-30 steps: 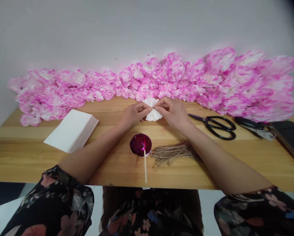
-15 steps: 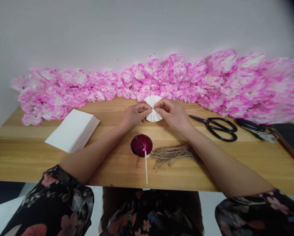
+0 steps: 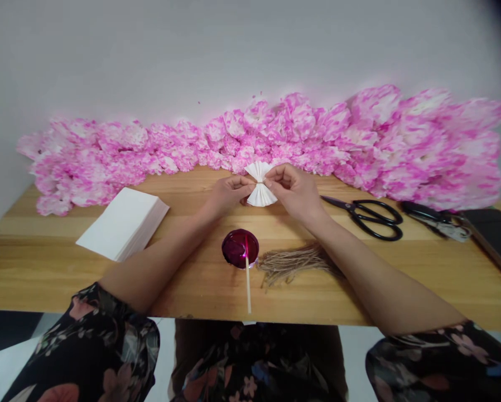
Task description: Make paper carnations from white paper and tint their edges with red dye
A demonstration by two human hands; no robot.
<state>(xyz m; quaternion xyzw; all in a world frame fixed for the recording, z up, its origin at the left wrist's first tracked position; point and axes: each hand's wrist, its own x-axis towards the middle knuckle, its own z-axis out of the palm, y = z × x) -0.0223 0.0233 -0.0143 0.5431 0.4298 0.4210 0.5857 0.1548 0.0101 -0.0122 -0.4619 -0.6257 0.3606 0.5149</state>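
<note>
A white pleated paper fan (image 3: 260, 194), bound at its middle with a thin tie and flared at both ends like a bow, is held up between my two hands. My left hand (image 3: 229, 194) pinches its left side near the waist. On the other side, the fingers and thumb of my right hand (image 3: 295, 188) pinch the right edge. Below the hands sits a small dish of dark magenta dye (image 3: 235, 250) with a wooden stick (image 3: 248, 285) leaning out of it. A bundle of brown twine pieces (image 3: 294, 263) lies beside the dish, partly under my right forearm.
A stack of white paper (image 3: 123, 220) lies to the left. Black-handled scissors (image 3: 374, 219), a black-handled tool (image 3: 434, 219) and a dark flat phone-like object (image 3: 495, 237) lie right. Pink-and-white paper flowers (image 3: 242, 139) line the table's back against the wall.
My right fingers have shifted slightly right, off the tied waist, so the tie shows more plainly. My left hand keeps its pinch on the paper fan.
</note>
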